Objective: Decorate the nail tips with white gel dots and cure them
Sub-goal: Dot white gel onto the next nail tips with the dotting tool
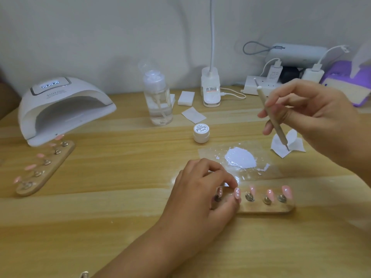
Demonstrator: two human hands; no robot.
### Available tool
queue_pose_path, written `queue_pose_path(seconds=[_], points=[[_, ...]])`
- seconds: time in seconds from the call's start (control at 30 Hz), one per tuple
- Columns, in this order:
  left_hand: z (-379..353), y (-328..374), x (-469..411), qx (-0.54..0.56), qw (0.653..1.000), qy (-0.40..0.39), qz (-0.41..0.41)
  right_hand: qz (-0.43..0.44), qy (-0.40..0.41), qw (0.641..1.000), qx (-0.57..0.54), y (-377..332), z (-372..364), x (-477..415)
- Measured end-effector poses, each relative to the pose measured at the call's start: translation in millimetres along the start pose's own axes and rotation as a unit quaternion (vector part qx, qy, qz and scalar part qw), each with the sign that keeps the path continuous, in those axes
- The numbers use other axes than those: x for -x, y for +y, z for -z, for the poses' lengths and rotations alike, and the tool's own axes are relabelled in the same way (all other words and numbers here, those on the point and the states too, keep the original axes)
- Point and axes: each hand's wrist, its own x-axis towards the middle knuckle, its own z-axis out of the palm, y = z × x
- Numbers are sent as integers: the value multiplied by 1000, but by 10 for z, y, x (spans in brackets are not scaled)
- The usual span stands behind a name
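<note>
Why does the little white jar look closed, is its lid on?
Yes, shut. The little white jar stands upright on the table with its printed lid sitting flat on top.

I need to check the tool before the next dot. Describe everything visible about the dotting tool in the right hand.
The slim beige double-ended dotting tool looks like wood or matte plastic, with a thin metal tip at each end; the upper one ends in a small ball. The right hand pinches its middle between the fingertips. It is tilted, top leaning left, with its lower tip on or just above a crumpled white wipe on the wooden table.
</note>
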Motion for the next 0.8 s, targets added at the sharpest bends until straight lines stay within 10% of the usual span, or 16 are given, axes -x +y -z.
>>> queue_pose_path(seconds=[0.4, 0.8], points=[[-73, 113, 40, 12, 1000, 3, 21, -74, 59, 990, -100, 46, -63, 33], [-130, 150, 51, 11, 999, 24, -32, -101, 22, 990, 97, 169, -351, 216]])
